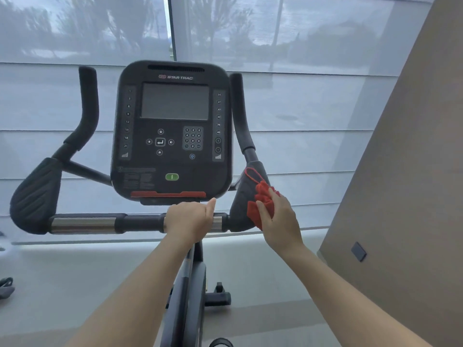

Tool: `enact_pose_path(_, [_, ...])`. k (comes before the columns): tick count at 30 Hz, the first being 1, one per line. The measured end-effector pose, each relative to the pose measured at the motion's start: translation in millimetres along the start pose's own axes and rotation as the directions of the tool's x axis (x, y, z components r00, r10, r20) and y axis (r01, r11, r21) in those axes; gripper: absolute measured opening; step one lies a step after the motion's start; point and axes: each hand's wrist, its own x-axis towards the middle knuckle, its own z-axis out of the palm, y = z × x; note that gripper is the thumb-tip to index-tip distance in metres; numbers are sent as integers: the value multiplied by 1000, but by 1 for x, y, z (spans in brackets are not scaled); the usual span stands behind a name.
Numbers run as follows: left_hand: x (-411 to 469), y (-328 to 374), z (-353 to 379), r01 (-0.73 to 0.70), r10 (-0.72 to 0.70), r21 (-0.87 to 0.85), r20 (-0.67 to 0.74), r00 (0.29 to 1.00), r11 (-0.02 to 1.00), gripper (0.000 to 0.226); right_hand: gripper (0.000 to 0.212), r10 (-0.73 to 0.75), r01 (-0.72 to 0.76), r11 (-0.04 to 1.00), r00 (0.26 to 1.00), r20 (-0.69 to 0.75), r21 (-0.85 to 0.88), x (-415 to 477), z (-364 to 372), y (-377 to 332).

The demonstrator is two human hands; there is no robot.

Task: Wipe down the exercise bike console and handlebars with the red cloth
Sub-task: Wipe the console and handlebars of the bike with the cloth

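A: Currently, where is the crumpled red cloth [263, 201]?

B: Right of centre, low in the frame. The right hand [280, 221] is closed around it, fingers bunching the fabric, and presses it against the black padded elbow rest [241, 209] at the right end of the handlebars. A thin red loop from the cloth lies on the pad above the hand.

A: Left hand [190, 219]?

B: Wrapped over the horizontal black-and-chrome crossbar [100, 222], just below the console, thumb raised toward its red lower trim. It grips the bar; judged to be steadying, not wiping.

A: Step in hand?

B: Handlebar wiping, right side. The black rounded console with grey screen and keypad [172, 128] at frame centre has no cloth on it at this moment; whether it has been cleaned cannot be told.

A: Remaining?

B: Judged: the right upright grip [239, 108], the crossbar, the left elbow pad [35, 196] at lower left, and the left upright grip [87, 101].

A: Next move calls for?

B: Likely sliding the cloth up the right grip or along the crossbar, which would require the left hand to release and clear the chrome section.
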Motion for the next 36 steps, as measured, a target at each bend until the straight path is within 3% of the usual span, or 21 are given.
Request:
enact_pose_path(5, [0, -4, 0, -99, 99, 69, 6, 995, 993, 52, 31, 41, -39, 999, 997, -72, 26, -6, -5, -8])
enact_pose_path(9, [0, -8, 4, -190, 190, 97, 12, 982, 977, 43, 32, -63, 65, 998, 969, -240, -2, 46, -24, -26])
enact_pose_path(11, [2, -11, 6, -201, 201, 73, 3, 980, 977, 42, 33, -120, 108, 991, 979, -165, -76, 72, -21, -33])
enact_pose_path(13, [1, -15, 8, -234, 235, 55, -30, 971, 971, 35, 34, -111, 113, 976, 994, 22, -186, 81, -4, -27])
enact_pose_path(15, [1, -19, 7, -249, 249, 11, -50, 967, 968, 26, 37, -89, 113, 954, 991, 97, -278, 77, 11, -18])
enact_pose_path(17, [3, -20, 6, -259, 257, -30, -42, 965, 966, 25, 37, -88, 105, 950, 994, 68, -295, 71, 13, -14])
enact_pose_path(22, [7, -16, 2, -199, 201, -49, 33, 979, 979, 53, 39, -103, 125, 940, 991, 86, -319, 36, 3, -11])
enact_pose_path(26, [10, -18, -3, -242, 255, -150, 76, 964, 959, 40, 31, -184, 221, 932, 971, 151, -286, 8, -4, -17])
enact_pose_path(29, [16, -30, -12, -291, 319, -271, 64, 946, 917, 41, 23, -274, 288, 941, 957, 97, -176, 12, -11, -33])
enact_pose_path(32, [17, -54, -10, -294, 293, -165, -35, 956, 941, 47, 27, -297, 311, 934, 949, 102, -174, 12, 3, -43])
enact_pose_path(36, [7, -67, 2, -188, 191, -81, 38, 981, 979, 63, 35, -206, 226, 900, 974, 94, -373, -9, 34, -36])
